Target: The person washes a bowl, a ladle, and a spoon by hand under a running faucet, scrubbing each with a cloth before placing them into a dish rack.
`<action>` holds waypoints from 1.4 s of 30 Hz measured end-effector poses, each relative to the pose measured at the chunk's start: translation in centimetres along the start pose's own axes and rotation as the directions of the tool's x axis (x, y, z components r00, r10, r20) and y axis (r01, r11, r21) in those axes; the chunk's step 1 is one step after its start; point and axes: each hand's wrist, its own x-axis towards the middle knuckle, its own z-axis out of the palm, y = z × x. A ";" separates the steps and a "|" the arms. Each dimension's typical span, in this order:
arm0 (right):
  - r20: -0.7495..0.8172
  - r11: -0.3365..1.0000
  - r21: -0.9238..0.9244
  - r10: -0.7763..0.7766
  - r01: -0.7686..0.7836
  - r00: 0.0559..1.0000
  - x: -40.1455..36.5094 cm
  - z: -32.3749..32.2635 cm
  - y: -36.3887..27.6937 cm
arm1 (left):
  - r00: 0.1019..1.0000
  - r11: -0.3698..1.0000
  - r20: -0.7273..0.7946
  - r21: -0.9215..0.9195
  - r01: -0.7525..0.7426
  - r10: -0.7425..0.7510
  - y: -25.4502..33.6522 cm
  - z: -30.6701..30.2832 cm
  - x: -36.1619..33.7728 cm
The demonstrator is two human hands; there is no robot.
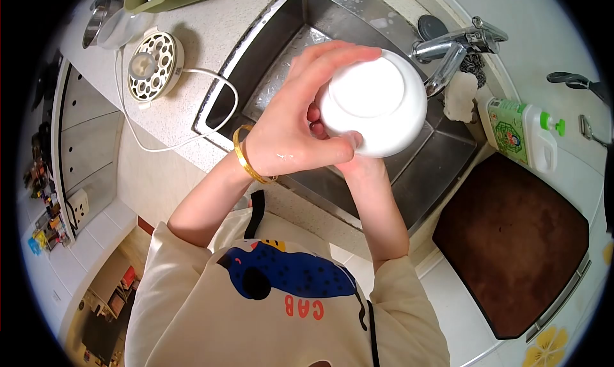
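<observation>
A white bowl is held bottom-out above the sink, its round foot ring facing me. My left hand, with a gold bangle at the wrist, grips it from the left. The fingers stretch over its far side and the thumb presses near its lower edge. My right hand reaches up behind the bowl, which hides most of it. Curled fingertips show in the gap between the bowl and my left palm. Below both hands lies the stainless steel sink, with wet patches inside.
A chrome faucet stands at the sink's right rim. Right of it are a pale cloth, a green-labelled pump bottle and a dark brown board. On the left counter sits a round holed appliance with a white cord.
</observation>
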 end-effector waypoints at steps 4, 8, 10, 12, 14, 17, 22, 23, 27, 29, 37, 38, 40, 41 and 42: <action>-0.031 0.995 0.068 -0.077 0.078 0.997 0.0 0.6 0.1 | 0.999 0.999 -0.011 0.001 0.042 -0.042 0.0 0.0 0.0; 0.014 0.985 0.112 -0.132 0.129 0.991 0.6 -0.7 0.8 | 0.995 0.994 -0.012 -0.034 0.102 -0.102 -0.2 0.3 0.0; 0.001 0.983 0.110 -0.145 0.144 0.989 0.6 -1.1 1.0 | 0.981 0.974 -0.020 -0.123 0.188 -0.192 -0.2 0.5 0.1; -0.014 0.981 0.108 -0.160 0.161 0.987 0.5 -0.7 0.6 | 0.980 0.974 -0.017 -0.119 0.195 -0.199 -0.3 0.6 0.2; -0.122 0.985 0.067 -0.149 0.158 0.981 0.1 0.8 -0.2 | 0.979 0.972 -0.014 -0.115 0.203 -0.206 -0.3 0.8 0.3; -0.048 0.978 0.080 -0.191 0.195 0.980 0.3 -0.8 0.4 | 0.973 0.969 -0.036 -0.113 0.221 -0.227 -0.4 1.2 0.5; -0.001 0.971 0.122 -0.209 0.208 0.978 0.1 -1.8 0.1 | 0.983 0.960 0.057 -0.212 0.183 -0.175 -1.4 1.1 0.7; -0.061 0.976 0.141 -0.158 0.165 0.986 -0.1 -1.6 -0.2 | 0.982 0.960 0.062 -0.211 0.185 -0.176 -1.4 1.0 0.8; -0.032 0.967 0.177 -0.181 0.183 0.983 0.0 -3.0 -0.4 | 0.961 0.956 0.163 -0.155 0.250 -0.225 -1.6 0.9 1.0; 0.000 0.977 0.137 -0.162 0.160 0.987 0.2 -3.9 -0.6 | 0.950 0.952 0.184 -0.125 0.278 -0.253 -1.9 1.0 1.3; -0.330 0.991 0.136 0.064 -0.019 0.942 0.3 -11.6 -0.4 | 0.865 0.845 0.037 -0.198 0.497 -0.500 -11.8 3.8 1.8; -0.414 1.000 0.017 0.000 0.007 0.910 0.0 -12.9 -0.5 | 0.863 0.834 0.058 -0.232 0.500 -0.501 -13.4 4.4 1.2; -0.488 0.939 -0.327 -0.262 0.103 0.833 0.6 -19.2 0.0 | 0.802 0.735 0.193 -0.323 0.596 -0.565 -14.8 5.1 1.1; -0.577 0.886 -0.459 -0.352 0.063 0.737 0.2 -19.6 -1.0 | 0.800 0.733 0.203 -0.321 0.599 -0.565 -15.3 5.6 1.0; -0.589 0.643 -0.745 -0.506 -0.180 0.630 -0.5 -19.4 -1.9 | 0.719 0.592 0.274 -0.421 0.687 -0.639 -15.5 6.1 1.5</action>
